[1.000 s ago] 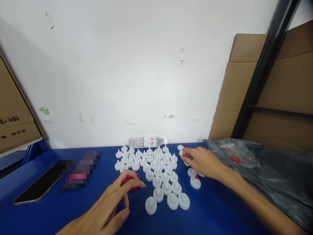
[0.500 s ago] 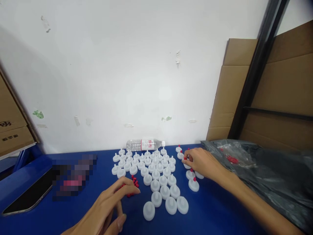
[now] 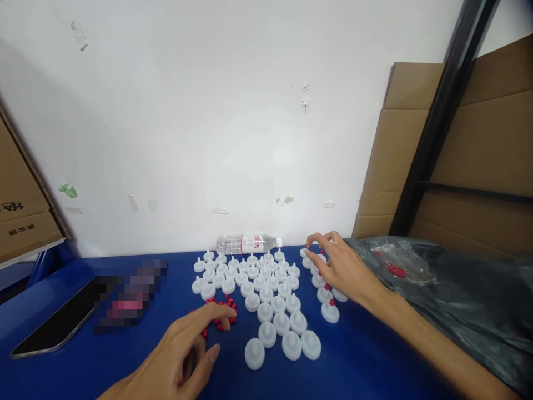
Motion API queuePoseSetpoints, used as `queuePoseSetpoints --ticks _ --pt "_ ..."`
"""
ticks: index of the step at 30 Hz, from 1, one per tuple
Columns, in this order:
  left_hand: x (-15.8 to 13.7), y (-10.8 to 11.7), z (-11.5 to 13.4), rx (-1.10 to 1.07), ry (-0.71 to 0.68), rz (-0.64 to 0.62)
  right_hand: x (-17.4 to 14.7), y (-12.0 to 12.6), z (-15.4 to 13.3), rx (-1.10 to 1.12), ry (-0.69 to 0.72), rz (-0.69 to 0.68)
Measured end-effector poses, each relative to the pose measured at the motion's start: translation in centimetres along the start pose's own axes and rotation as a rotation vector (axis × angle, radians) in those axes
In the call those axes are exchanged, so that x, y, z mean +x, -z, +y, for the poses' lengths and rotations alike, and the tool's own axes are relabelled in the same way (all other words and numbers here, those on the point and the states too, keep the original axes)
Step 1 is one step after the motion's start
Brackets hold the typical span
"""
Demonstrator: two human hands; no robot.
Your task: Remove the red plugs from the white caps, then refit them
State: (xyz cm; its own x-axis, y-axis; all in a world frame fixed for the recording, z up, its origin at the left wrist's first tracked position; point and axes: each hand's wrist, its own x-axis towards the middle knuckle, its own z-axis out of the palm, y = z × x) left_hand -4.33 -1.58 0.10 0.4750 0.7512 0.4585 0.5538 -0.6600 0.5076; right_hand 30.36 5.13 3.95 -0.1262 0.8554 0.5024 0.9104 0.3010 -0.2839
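Observation:
My left hand (image 3: pixel 179 350) hovers low over a pile of small red caps (image 3: pixel 210 300), index finger stretched out and thumb apart. Its fingertips are among the caps; whether they touch one is unclear. My right hand (image 3: pixel 337 266) reaches to the back right, thumb and index tips closed around the red cap on the farthest white nozzle lid (image 3: pixel 304 253). More white lids with red tips (image 3: pixel 330 312) stand in a group under and in front of that hand, partly hidden by it. Between my hands, many bare white nozzle lids (image 3: pixel 265 312) stand upright on the blue table.
A clear plastic bottle (image 3: pixel 250 244) lies against the white wall behind the lids. A black phone (image 3: pixel 54 322) and a blurred-out item (image 3: pixel 131 297) lie on the left. Dark plastic sheeting (image 3: pixel 466 294) with a clear bag of red pieces (image 3: pixel 395 270) covers the right side. Cardboard (image 3: pixel 395 150) stands behind it.
My right hand has moved back and left, from a nearer red-tipped lid to the farthest one. My left hand has shifted slightly down, showing more of the red caps.

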Motion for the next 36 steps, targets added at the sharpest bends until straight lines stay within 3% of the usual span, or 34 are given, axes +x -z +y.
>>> queuePoseSetpoints --ticks 6,9,20,24,29,31,36 --pt "1.8 0.3 -0.8 0.183 -0.144 -0.035 -0.5 -1.0 -0.5 -0.045 0.164 -0.143" --pt "2.0 0.0 -1.6 0.281 -0.142 -0.046 -0.6 -1.9 0.0 -0.062 0.245 -0.188" --pt "1.9 -0.6 -2.6 0.436 -0.129 -0.175 -0.9 -2.2 -0.1 0.056 0.265 -0.377" --pt "1.8 -1.0 -2.9 0.438 -0.129 -0.176 -0.5 -1.5 -0.5 0.015 0.278 -0.273" --pt "1.5 -1.4 -2.8 0.390 -0.138 -0.169 -0.5 0.1 -1.4 -0.025 0.131 0.083" --pt "1.5 -1.3 -2.4 0.364 -0.139 -0.161 -0.8 0.3 -2.0 -0.007 0.162 0.171" --pt "1.5 -0.8 -1.3 0.161 -0.152 -0.055 -1.8 -0.5 -4.1 0.061 0.440 0.079"
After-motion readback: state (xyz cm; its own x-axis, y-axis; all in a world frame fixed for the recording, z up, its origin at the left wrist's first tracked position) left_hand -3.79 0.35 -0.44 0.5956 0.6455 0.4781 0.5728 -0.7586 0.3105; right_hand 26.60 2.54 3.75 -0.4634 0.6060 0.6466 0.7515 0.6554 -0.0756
